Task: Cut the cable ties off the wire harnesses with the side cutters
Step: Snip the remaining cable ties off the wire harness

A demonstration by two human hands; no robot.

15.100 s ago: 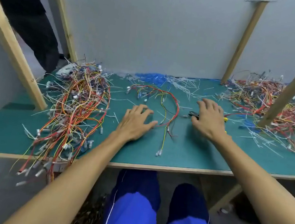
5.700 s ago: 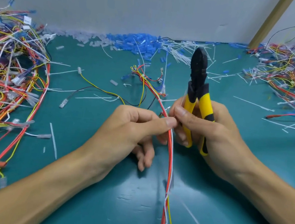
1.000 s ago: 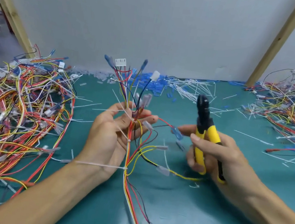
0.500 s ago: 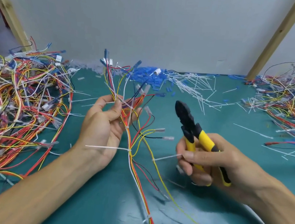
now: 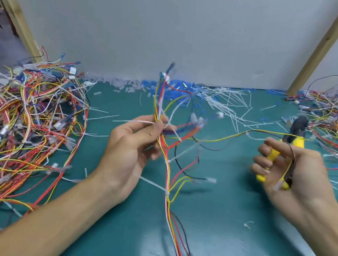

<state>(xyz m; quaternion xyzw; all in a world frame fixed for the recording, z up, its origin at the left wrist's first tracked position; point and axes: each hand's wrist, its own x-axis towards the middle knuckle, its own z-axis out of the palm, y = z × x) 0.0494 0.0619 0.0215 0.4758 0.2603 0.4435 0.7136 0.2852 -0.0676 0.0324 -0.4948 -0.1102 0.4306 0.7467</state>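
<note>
Wires of the harness [image 5: 167,176] run up through my left hand [image 5: 132,144], which pinches the bundle between thumb and fingertips, lifted off the green mat [image 5: 225,230]. A white cable tie [image 5: 167,192] rings the harness below my grip, its tail sticking out to the left. To the right of the harness my right hand [image 5: 298,177] is curled round the yellow handles of the side cutters [image 5: 293,141], the dark head pointing up and away; blur hides whether the blades are parted. A yellow wire [image 5: 226,138] stretches from the harness across to that hand. Left of the harness lies a tangled wire pile [image 5: 25,127], far right of it a second pile [image 5: 334,122], and behind it a heap of cut ties [image 5: 226,101].
</note>
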